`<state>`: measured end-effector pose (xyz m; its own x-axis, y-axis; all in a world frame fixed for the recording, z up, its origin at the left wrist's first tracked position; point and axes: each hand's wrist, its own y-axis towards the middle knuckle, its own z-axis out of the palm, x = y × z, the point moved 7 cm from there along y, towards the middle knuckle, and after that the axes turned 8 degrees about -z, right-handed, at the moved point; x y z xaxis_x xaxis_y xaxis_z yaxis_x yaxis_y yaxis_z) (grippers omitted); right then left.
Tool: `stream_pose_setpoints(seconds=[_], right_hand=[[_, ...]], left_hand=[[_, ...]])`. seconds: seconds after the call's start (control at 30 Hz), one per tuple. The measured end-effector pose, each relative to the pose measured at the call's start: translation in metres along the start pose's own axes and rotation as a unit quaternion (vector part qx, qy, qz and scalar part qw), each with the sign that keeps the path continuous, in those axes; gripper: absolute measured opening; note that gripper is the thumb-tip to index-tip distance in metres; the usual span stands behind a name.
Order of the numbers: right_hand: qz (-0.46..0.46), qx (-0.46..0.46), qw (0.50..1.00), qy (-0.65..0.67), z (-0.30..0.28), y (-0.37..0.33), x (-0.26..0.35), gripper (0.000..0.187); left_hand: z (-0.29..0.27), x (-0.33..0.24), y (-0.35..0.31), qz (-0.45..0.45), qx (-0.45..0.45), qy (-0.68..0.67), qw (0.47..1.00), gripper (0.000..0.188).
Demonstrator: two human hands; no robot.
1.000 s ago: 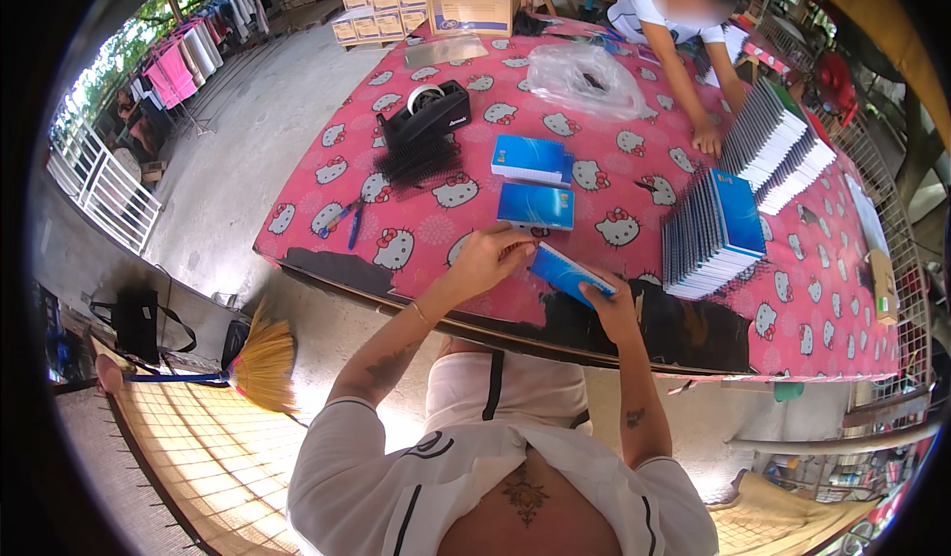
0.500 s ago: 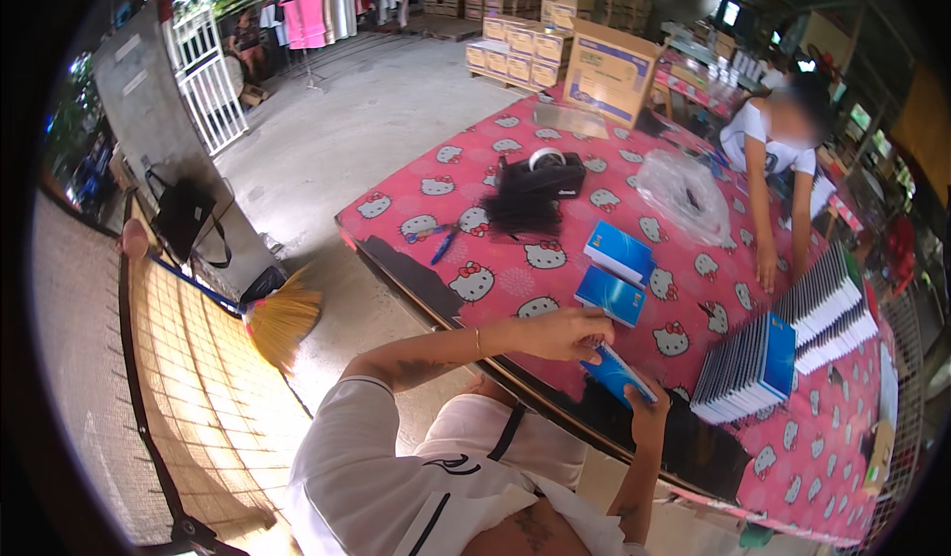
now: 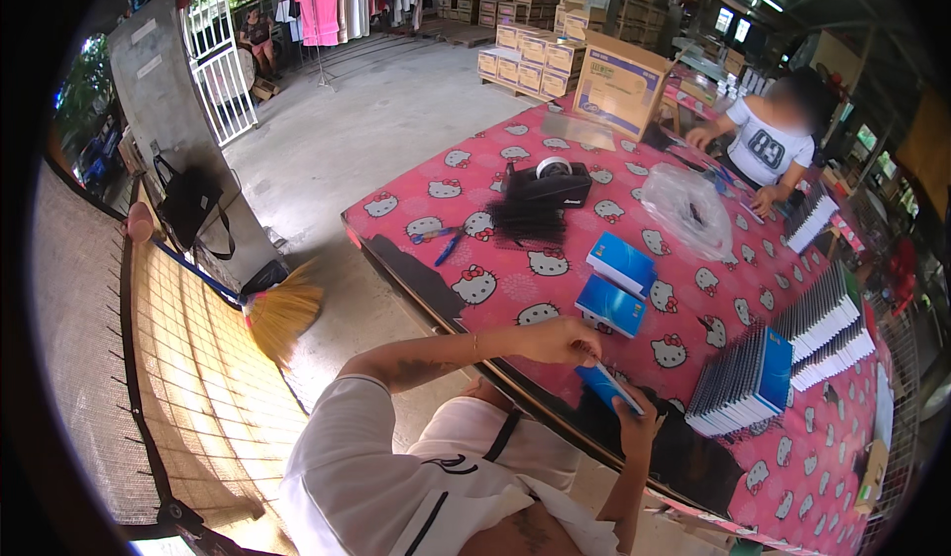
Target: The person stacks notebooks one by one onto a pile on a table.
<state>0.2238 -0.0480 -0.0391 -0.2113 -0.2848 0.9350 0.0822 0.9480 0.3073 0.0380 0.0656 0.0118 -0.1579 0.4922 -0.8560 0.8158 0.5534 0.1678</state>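
A small blue-covered notebook [image 3: 606,386] is tilted over the table's near edge, its page edges facing up. My right hand [image 3: 639,419] grips its lower end, with the fingers wrapped around it. At the upper end, my left hand [image 3: 567,339] is closed in a pinch; whatever lies between the fingertips is too small to make out. Just beyond lie two short piles of blue notebooks, the nearer pile [image 3: 611,304] and the farther pile [image 3: 621,262]. To the right, a long row of notebooks with dark bound edges [image 3: 738,383] stands on the table.
Another notebook row [image 3: 822,313] lies farther right. Past the piles are a bundle of thin black strands [image 3: 528,222], a black tape dispenser [image 3: 555,182], pliers [image 3: 449,246] and clear plastic wrap [image 3: 686,209]. A cardboard box [image 3: 620,86] and a co-worker [image 3: 768,145] are at the far side.
My left hand has lifted slightly from the notebook's upper end, and the notebook has shifted a little toward me. The co-worker has straightened up and drawn both arms back from the table's middle.
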Motion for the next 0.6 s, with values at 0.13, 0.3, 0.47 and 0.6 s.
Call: stream_pose_setpoints(seconds=[0.13,0.3,0.47,0.6], right_hand=[[0.02,-0.013,1.0,0.017,-0.004,-0.002,-0.01,0.029],[0.011,-0.009,1.0,-0.006,0.0,-0.001,-0.005,0.03],[0.007,-0.01,1.0,0.007,-0.006,-0.003,-0.007,0.035],[-0.025,0.009,1.0,-0.013,0.003,0.002,-0.004,0.031]], left_hand=[[-0.001,-0.031,-0.009,0.149,-0.117,0.171,0.967,0.02],[0.002,0.001,-0.004,0.009,-0.017,0.042,0.999,0.021],[0.014,0.031,0.01,-0.154,0.074,-0.109,0.979,0.028],[0.007,0.032,-0.003,-0.244,0.068,-0.234,0.939,0.027]])
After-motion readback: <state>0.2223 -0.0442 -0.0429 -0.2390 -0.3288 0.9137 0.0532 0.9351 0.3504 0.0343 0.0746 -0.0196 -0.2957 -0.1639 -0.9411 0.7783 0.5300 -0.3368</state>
